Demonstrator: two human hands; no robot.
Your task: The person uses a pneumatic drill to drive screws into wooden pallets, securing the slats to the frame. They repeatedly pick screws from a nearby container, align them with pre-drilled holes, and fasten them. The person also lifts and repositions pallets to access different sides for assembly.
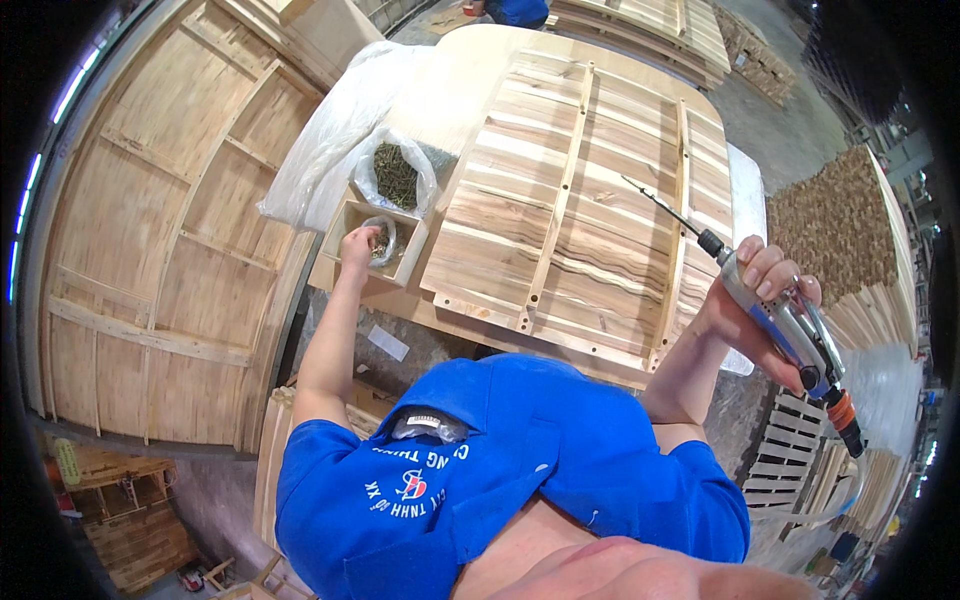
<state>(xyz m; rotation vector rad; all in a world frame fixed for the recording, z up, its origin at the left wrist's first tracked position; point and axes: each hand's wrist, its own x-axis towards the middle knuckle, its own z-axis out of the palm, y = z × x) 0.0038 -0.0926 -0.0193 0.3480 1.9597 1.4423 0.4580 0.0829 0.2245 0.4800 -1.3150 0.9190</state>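
My right hand [755,300] is wrapped round a silver pneumatic screwdriver [785,325], raised over the right edge of the wooden panel [510,190]. Its long thin bit [660,207] points up and left above the panel, apart from the wood. Two battens [563,190] with holes run along the panel. At the left, my left hand [358,246] reaches into a small wooden box [408,262], its fingers drawn together at a clear plastic bag [388,228] of small screws. Whatever sits between those fingertips is hidden.
Behind the box stands a larger plastic bag of dark screws [395,175]. Clear plastic sheeting [325,140] lies on the table's left. A big framed wooden panel [170,230] stands far left. Stacked wood pieces [835,225] are at right; an air hose [850,495] trails from the screwdriver.
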